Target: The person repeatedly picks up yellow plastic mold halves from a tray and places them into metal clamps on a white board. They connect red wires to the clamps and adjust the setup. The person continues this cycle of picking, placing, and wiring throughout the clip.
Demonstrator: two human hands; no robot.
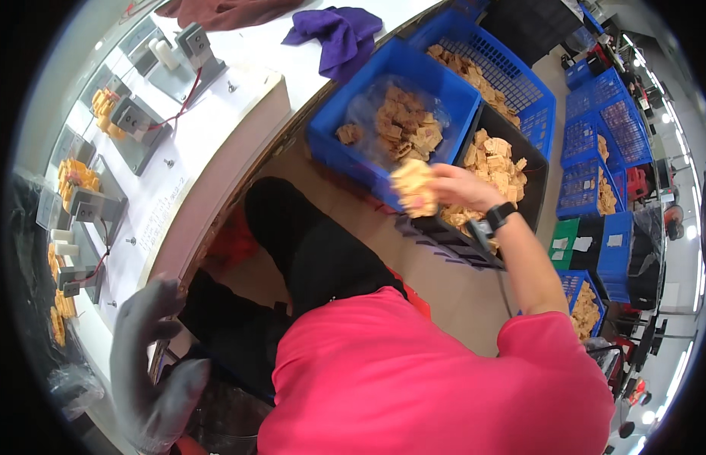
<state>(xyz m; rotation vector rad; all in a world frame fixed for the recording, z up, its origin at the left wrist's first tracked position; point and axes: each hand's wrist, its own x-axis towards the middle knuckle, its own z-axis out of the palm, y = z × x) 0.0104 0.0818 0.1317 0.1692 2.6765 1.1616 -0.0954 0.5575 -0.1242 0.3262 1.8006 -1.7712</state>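
My right hand (pixel 459 187), bare and with a black watch (pixel 501 214) at the wrist, grips a pale yellow part (pixel 413 187) blurred by motion, its exact kind unclear. It is over the near edges of a blue bin (pixel 334 163) and a black crate (pixel 536 176). Inside the bin, a clear plastic bag holds tan, blocky parts (pixel 402 121); similar yellowish parts (pixel 498 161) fill the crate. My left hand (pixel 159 371), in a grey glove, hangs beside the white table's (pixel 216 182) near edge, fingers curved and apart, with nothing in them.
Grey fixtures (pixel 136 144) with red wires line the table's left side, some bearing yellow parts (pixel 78 180). A purple cloth (pixel 338 38) and a brown cloth (pixel 224 11) lie at the far side. More blue baskets (pixel 539 98) of parts stand on the right.
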